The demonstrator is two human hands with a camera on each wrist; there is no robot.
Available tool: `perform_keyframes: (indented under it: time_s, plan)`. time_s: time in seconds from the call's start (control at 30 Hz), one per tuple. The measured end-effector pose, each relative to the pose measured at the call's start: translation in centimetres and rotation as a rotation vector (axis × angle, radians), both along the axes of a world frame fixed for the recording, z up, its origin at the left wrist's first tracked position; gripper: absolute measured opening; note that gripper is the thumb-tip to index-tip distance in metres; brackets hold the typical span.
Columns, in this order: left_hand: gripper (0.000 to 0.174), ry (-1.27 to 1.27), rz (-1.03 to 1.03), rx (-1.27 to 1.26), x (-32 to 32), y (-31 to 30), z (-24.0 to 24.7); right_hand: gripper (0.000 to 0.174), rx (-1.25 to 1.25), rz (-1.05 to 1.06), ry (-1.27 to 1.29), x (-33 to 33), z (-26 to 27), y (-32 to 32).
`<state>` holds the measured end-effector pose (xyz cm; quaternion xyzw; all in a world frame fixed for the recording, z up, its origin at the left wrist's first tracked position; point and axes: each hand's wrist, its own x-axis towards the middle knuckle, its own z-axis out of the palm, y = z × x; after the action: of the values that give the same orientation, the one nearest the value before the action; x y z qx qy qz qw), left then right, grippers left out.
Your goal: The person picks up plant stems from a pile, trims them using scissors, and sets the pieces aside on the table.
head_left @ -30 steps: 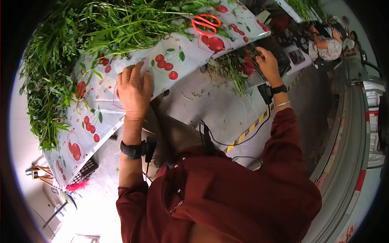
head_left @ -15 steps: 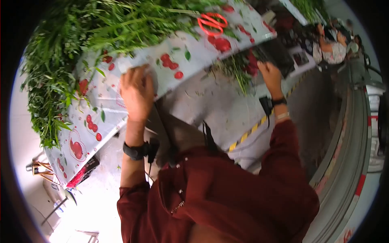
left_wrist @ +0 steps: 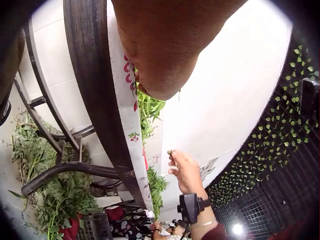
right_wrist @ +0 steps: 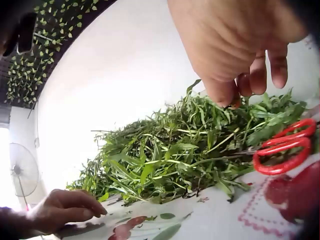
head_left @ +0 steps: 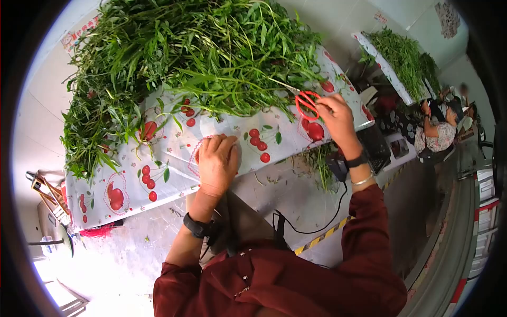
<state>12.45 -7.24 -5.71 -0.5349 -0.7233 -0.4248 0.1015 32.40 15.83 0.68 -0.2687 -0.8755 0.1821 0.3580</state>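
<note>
In the head view, my left hand (head_left: 217, 161) rests on the cherry-print tablecloth (head_left: 177, 182) near the table's front edge, its fingers loosely bent. A large pile of long-leaved green stems (head_left: 211, 58) covers the back of the table. Scissors with red handles (head_left: 306, 104) lie at the pile's right end, their blades pointing into the leaves. My right hand (head_left: 338, 119) overlaps the handles in the head view. From the right wrist, that hand (right_wrist: 240, 55) hangs above the scissors (right_wrist: 282, 155), apart from them, fingers pointing down and slightly bent.
Under the table's right end, loose stems (head_left: 319, 164) lie on the floor by a dark crate (head_left: 376, 153). A second table with greens (head_left: 398, 63) stands at the back right, a seated person (head_left: 438, 129) near it. A cable (head_left: 317, 230) hangs from my right wrist device.
My right hand has moved from beyond the table's edge to above the scissors. My left hand stays on the tablecloth. The head view has shifted, showing more of the pile and wall.
</note>
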Motion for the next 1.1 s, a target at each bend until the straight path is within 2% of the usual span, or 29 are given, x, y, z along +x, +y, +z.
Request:
perform_keyframes:
  time_s: [0.1, 0.2, 0.37, 0.43, 0.47, 0.57, 0.7, 0.73, 0.9, 0.97, 1.0, 1.07, 1.1]
  plan:
    - [0.019, 0.005, -0.016, 0.025, -0.1, 0.0, -0.1, 0.014, 0.049, 0.051, -0.029, -4.6, 0.1, 1.4]
    - [0.018, -0.007, -0.012, 0.020, -0.1, 0.0, -0.3, 0.011, 0.222, -0.016, -0.168, -8.2, 0.2, 2.2]
    - [0.018, -0.004, -0.035, 0.019, -0.2, -0.1, -0.3, 0.011, 0.179, 0.000, -0.216, -12.2, 0.9, 3.4]
    - [0.018, -0.003, -0.034, 0.027, -0.2, -0.1, -0.4, 0.015, 0.262, 0.053, -0.146, -13.4, 1.4, 3.5]
    - [0.018, -0.009, -0.038, 0.018, -0.2, -0.1, -0.2, 0.027, 0.340, 0.082, -0.149, -13.9, 1.5, 3.8]
    - [0.019, -0.047, -0.047, -0.009, -0.1, -0.4, 0.1, 0.032, 0.448, 0.020, -0.235, -15.6, 1.0, 4.9]
    - [0.019, -0.084, -0.061, 0.019, -0.1, -0.4, 0.2, 0.015, 0.523, -0.020, -0.318, -16.1, 0.2, 7.3]
    - [0.019, -0.088, -0.057, 0.018, -0.2, -0.5, 0.1, 0.007, 0.492, -0.003, -0.240, -15.7, 0.6, 7.3]
    - [0.018, -0.048, -0.068, 0.052, -0.3, -0.2, -0.3, 0.013, 0.252, -0.062, -0.160, -11.8, 3.3, 8.5]
    - [0.018, -0.063, -0.080, 0.055, -0.3, -0.3, -0.2, 0.018, -0.041, -0.027, -0.110, -10.4, 2.9, 9.5]
    - [0.019, -0.059, -0.081, 0.057, -0.3, -0.3, -0.3, 0.018, -0.042, -0.033, -0.116, -9.9, 2.6, 9.2]
    - [0.018, -0.053, -0.080, 0.072, -0.3, -0.1, -0.3, 0.023, -0.277, -0.014, -0.193, -9.3, 2.0, 8.4]
    - [0.018, -0.053, -0.078, 0.074, -0.3, -0.1, -0.4, 0.023, -0.289, -0.025, -0.233, -9.3, 1.2, 8.3]
